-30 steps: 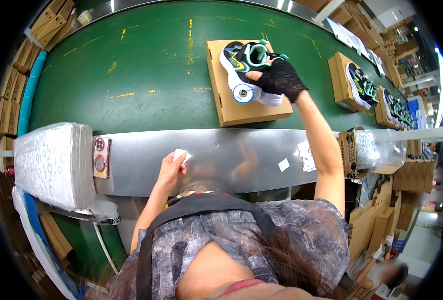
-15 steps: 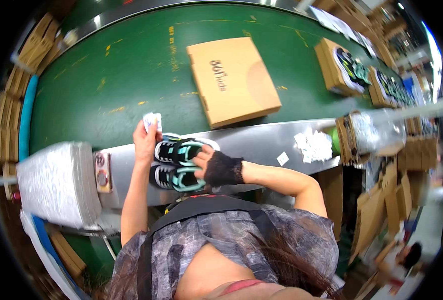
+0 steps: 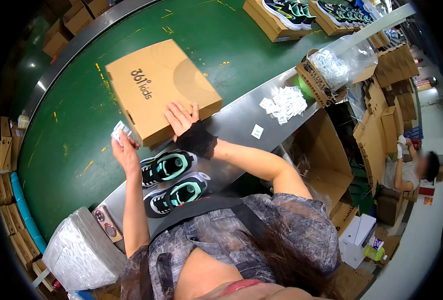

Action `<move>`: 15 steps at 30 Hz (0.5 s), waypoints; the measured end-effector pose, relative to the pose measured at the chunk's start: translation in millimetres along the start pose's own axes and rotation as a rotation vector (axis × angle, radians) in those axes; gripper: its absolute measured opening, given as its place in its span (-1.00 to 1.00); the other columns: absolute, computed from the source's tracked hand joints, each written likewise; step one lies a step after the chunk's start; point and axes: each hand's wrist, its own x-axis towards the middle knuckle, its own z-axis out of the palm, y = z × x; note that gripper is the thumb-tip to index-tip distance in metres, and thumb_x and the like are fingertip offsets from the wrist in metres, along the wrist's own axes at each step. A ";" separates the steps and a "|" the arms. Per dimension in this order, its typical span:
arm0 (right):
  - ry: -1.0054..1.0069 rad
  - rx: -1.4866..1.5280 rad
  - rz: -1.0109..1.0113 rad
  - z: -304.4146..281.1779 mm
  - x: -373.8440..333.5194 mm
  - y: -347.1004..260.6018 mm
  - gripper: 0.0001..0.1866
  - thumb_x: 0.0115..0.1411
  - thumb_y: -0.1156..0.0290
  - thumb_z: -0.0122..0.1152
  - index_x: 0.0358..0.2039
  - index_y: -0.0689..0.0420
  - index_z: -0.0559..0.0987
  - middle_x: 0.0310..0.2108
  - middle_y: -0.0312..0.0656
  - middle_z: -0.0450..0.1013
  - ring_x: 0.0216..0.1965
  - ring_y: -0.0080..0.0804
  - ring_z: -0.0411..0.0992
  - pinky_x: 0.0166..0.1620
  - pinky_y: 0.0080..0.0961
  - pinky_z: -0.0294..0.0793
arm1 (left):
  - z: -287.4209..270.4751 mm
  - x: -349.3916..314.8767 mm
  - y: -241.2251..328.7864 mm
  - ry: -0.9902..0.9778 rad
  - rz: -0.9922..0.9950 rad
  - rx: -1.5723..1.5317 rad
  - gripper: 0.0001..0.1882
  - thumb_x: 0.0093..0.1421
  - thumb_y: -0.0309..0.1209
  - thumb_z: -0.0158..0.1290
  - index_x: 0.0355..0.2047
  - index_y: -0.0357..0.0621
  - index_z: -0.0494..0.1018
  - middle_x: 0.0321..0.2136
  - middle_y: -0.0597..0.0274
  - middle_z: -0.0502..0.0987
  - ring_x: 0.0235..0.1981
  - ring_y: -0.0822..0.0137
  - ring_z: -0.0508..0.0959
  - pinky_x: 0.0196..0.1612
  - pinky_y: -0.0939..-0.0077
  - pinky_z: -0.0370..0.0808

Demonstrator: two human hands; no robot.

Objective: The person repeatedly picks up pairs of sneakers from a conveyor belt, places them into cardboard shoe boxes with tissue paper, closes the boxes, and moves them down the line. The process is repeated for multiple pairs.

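Note:
My left hand (image 3: pixel 125 150) is closed on a few small white sachets (image 3: pixel 120 131), held up just left of the shoebox. My right hand (image 3: pixel 182 120), in a black lacy fingerless glove, lies with fingers stretched on the near edge of the closed brown cardboard shoebox (image 3: pixel 156 80). The box rests on the green belt. Below my hands, on the metal ledge, stand two black sneakers with mint linings and white soles: one shoe (image 3: pixel 167 166) farther off, the other shoe (image 3: pixel 179 195) closer to my body.
A heap of white sachets (image 3: pixel 284 104) and one loose sachet (image 3: pixel 257 131) lie on the metal ledge (image 3: pixel 239 142) to the right. Beyond stands a carton with a bag of sachets (image 3: pixel 326 72). More shoes on boxes (image 3: pixel 281 22) sit along the belt. Plastic-wrapped sheets (image 3: pixel 81 250) are at lower left.
My right hand has left the shoes and come onto the shoebox. The whole view has swung, so the box appears farther left. My left hand still holds the sachets.

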 end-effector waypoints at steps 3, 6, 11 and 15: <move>0.092 0.422 0.163 -35.3 10.1 -5.0 -0.25 -0.27 0.43 0.21 0.03 0.23 0.22 0.05 0.02 0.17 0.14 -0.11 0.09 0.14 -0.05 -0.08 | 13.5 8.4 5.8 0.088 0.491 0.474 -0.82 0.21 -0.35 -0.09 -0.36 -0.24 0.32 -0.58 0.29 0.38 -0.56 0.49 0.35 -0.49 0.60 0.33; 0.294 0.950 0.472 -65.8 11.9 6.1 -0.32 -0.19 0.44 0.19 0.03 0.23 0.22 -0.06 -0.02 0.30 0.01 -0.22 0.28 0.02 -0.39 0.23 | -28.1 20.2 1.3 0.020 0.411 0.600 -0.83 0.20 -0.37 -0.10 -0.33 -0.24 0.36 -0.49 0.23 0.45 -0.48 0.47 0.38 -0.38 0.57 0.36; 0.482 1.843 0.991 -57.2 -12.1 55.8 -0.55 -0.07 0.55 0.12 -0.10 0.10 0.34 -0.21 -0.15 0.36 -0.18 -0.21 0.37 -0.18 -0.07 0.42 | -72.4 30.4 21.6 0.143 0.377 0.703 -0.76 0.18 -0.28 -0.05 -0.45 -0.24 0.39 -0.64 0.26 0.40 -0.60 0.51 0.31 -0.53 0.56 0.29; 0.132 1.825 1.453 21.4 -80.4 122.0 -0.70 0.01 0.22 0.17 -0.24 -0.01 0.37 -0.35 -0.26 0.42 -0.25 -0.32 0.42 -0.39 -0.37 0.34 | -72.1 38.8 -20.9 -0.021 0.146 0.990 -0.57 0.19 -0.10 -0.09 -0.55 -0.26 0.38 -0.74 0.16 0.29 -0.64 0.43 0.23 -0.54 0.47 0.24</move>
